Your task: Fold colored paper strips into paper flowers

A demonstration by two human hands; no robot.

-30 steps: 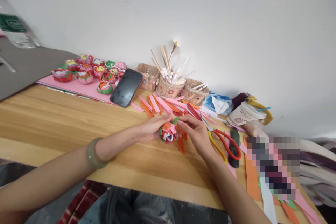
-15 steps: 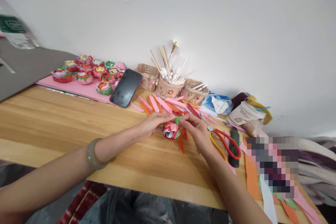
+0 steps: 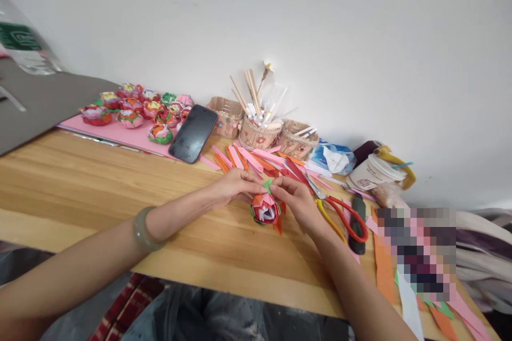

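A folded paper flower (image 3: 264,211) in red, pink and white, with green at its edge, is held just above the wooden table. At its upper edge stands a green paper petal (image 3: 266,186). My left hand (image 3: 236,187) is closed at the flower's upper left, its thumb against the petal; its other fingers are partly hidden behind the flower. My right hand (image 3: 295,200) pinches the same petal from the right between thumb and index finger. Scissors (image 3: 334,213) with red and yellow handles lie beside my right hand. Behind both hands are folded paper strips (image 3: 250,159) in pink and orange.
Several finished paper flowers (image 3: 130,109) stand on pink paper at the left, near a black phone (image 3: 193,133). Small baskets (image 3: 260,134) with sticks line the wall. A paper cup (image 3: 375,171), a dark green tool handle (image 3: 357,224) and loose strips (image 3: 383,250) are at the right.
The flower has tipped and dropped slightly, so its white centre faces me more. The green petal has moved a little left and down, and my left thumb now meets it.
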